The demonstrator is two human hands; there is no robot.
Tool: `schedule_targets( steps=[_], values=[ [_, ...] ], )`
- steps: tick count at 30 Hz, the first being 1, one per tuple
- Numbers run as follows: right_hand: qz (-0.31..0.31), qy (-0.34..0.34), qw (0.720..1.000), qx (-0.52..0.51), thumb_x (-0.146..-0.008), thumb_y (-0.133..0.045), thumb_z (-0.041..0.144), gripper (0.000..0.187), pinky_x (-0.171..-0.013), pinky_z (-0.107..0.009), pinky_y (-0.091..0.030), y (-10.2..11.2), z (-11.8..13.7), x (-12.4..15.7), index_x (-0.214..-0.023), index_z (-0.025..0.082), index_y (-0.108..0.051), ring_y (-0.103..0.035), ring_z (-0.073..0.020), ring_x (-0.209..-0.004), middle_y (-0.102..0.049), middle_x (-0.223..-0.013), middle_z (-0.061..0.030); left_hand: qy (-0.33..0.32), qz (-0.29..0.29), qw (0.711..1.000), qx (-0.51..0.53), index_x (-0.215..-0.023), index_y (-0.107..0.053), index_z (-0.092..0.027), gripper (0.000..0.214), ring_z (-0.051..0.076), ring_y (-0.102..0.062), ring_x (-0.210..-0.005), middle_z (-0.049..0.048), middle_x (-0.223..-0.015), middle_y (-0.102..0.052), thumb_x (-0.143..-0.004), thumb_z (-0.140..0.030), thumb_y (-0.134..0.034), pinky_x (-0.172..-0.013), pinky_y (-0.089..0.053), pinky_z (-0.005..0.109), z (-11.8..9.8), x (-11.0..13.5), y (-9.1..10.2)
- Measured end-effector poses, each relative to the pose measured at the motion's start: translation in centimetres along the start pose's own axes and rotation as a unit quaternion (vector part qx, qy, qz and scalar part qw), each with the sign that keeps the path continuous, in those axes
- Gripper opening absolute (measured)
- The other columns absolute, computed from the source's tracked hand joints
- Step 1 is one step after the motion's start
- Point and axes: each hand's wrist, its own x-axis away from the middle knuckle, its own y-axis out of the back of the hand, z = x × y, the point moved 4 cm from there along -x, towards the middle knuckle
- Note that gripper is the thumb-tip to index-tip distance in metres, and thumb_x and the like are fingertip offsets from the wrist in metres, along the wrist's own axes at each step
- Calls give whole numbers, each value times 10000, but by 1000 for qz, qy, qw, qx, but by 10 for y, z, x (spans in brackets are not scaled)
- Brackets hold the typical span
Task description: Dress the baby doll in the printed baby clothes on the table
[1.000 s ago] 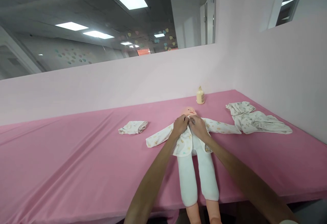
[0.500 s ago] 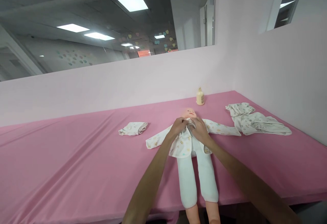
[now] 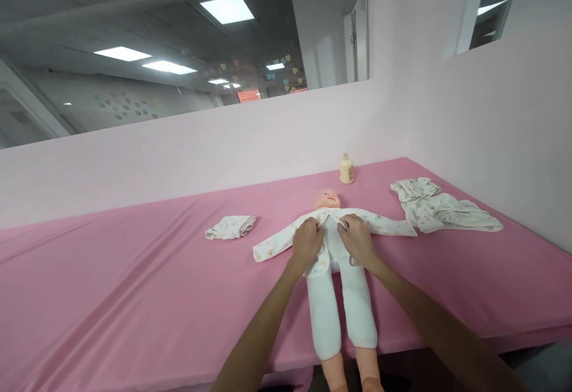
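A baby doll (image 3: 323, 308) lies on its back on the pink-covered table, its lower legs reaching over the front edge. It wears a white printed baby jacket (image 3: 279, 240) with both sleeves spread wide and the front parted over the white body. My left hand (image 3: 307, 243) is closed on the jacket's front edge at the doll's chest. Opposite it, my right hand (image 3: 357, 238) pinches the other front edge. Both edges are pulled up slightly near the neck. My fingers hide part of the chest cloth.
A folded printed cloth (image 3: 230, 227) lies to the left of the doll. At right are crumpled printed baby clothes (image 3: 447, 210). A pale yellow pump bottle (image 3: 347, 170) stands behind the doll's head, near the wall (image 3: 268, 142). The pink sheet (image 3: 134, 296) has long creases.
Both hands have moved from the doll's neckline down to the chest and a little apart, now holding the jacket's front edges. The neck area shows more. The view has shifted slightly.
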Motion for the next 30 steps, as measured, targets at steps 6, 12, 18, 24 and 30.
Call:
schedule_targets(
  steps=[6, 12, 18, 24, 30],
  values=[
    [28, 4, 992, -119, -840, -450, 217, 180, -740, -283, -377, 1, 10, 3, -794, 203, -624, -579, -183, -790, -677, -825, -22, -28, -86, 993, 75, -904, -513, -209, 109, 193, -594, -891, 37, -945, -652, -906, -183, -407, -728, -383, 281, -1, 3, -6],
    [31, -54, 969, -240, -822, -486, 302, 207, -658, -267, -386, 2, 6, -1, -735, 188, -635, -532, -162, -682, -646, -722, 2, -68, -124, 990, 17, -1003, -558, -193, 204, 206, -594, -971, 68, -1037, -654, -949, -187, -361, -817, -404, 293, -11, 10, -7],
    [29, -91, 961, -259, -794, -511, 338, 219, -689, -274, -402, 1, -1, -3, -701, 179, -629, -539, -167, -706, -642, -714, 0, -83, -91, 992, 36, -993, -612, -179, 243, 225, -612, -971, 76, -1056, -679, -917, -162, -381, -822, -434, 321, -11, 8, -7],
    [33, -101, 960, -261, -792, -501, 335, 215, -660, -268, -384, 3, 1, -2, -721, 186, -639, -520, -152, -675, -631, -713, 14, -109, -86, 988, 73, -1000, -650, -171, 270, 233, -625, -960, 78, -1044, -693, -907, -160, -397, -825, -453, 345, -11, 6, -7],
    [37, -108, 958, -263, -782, -502, 340, 210, -624, -258, -364, 2, 0, -2, -689, 185, -610, -482, -142, -636, -579, -650, 23, -124, -92, 983, 95, -1014, -672, -173, 280, 229, -629, -969, 63, -1022, -712, -912, -153, -412, -834, -442, 333, -12, 7, -5]
  ],
)
